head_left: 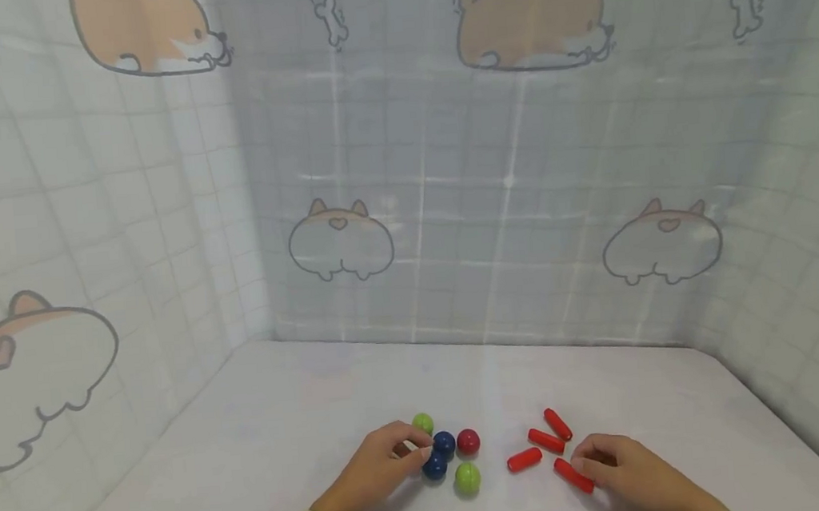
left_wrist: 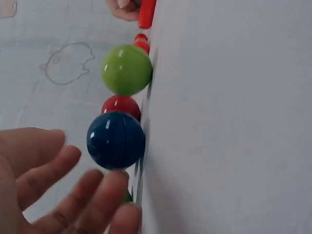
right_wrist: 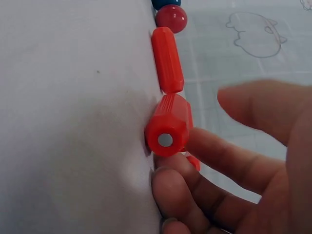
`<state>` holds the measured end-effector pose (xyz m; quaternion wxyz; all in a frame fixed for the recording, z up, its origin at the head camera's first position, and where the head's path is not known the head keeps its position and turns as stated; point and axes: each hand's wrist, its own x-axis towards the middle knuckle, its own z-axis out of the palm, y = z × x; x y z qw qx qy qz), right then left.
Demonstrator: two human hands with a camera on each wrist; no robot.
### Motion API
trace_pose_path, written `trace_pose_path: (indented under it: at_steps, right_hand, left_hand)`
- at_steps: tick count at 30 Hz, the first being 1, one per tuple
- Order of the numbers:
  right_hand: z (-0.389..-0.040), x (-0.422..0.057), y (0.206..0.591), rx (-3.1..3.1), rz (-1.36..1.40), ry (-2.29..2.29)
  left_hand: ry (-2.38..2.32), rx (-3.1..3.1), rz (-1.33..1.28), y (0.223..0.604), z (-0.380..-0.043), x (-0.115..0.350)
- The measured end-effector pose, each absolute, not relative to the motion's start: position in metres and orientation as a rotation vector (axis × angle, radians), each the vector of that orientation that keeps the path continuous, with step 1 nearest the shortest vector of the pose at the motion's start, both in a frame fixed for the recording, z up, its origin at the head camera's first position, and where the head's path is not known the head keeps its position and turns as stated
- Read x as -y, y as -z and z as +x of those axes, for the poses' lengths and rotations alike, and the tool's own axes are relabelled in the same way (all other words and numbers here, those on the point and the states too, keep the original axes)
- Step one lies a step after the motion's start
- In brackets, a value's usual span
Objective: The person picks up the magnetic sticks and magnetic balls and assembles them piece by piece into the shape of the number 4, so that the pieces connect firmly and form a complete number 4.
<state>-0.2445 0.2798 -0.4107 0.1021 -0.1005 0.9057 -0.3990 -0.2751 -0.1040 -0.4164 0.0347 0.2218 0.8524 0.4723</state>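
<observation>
In the head view, your left grip (head_left: 385, 463) is loose beside a blue ball (head_left: 435, 468); your right grip (head_left: 624, 469), also loose, is at a red rod (head_left: 572, 475) slanting far-left to near-right on the counter (head_left: 492, 385). Left wrist: your fingers (left_wrist: 113, 191) mostly hide a green ball (left_wrist: 128, 196). Right wrist: that rod points end-on.

The place is a screened-off booth: a pale tabletop (head_left: 271, 427) bordered on three sides by thin, creased, grid-patterned sheeting (head_left: 471, 299) printed with cartoon dogs (head_left: 536, 25) and little bones (head_left: 746, 11). The playful print suggests household curtain fabric, but the wider room is hidden, so whether it is a home cannot be told.
</observation>
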Motion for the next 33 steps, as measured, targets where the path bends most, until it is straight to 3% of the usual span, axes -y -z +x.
trace_pose_path:
  at_steps: [11,19,33]
  right_hand:
    - [-0.233,-0.272,0.415,-2.700,-0.204,1.092]
    - [-0.238,-0.274,0.422,-2.741,-0.322,1.162]
    - [-0.237,-0.263,0.416,-2.680,-0.156,1.381]
  left_hand:
    - [-1.391,-2.566,0.755,0.429,-0.278,0.090]
    - [-1.295,-2.650,0.768,0.429,-0.281,0.092]
    - [-1.606,-2.412,0.691,0.426,-0.275,0.095]
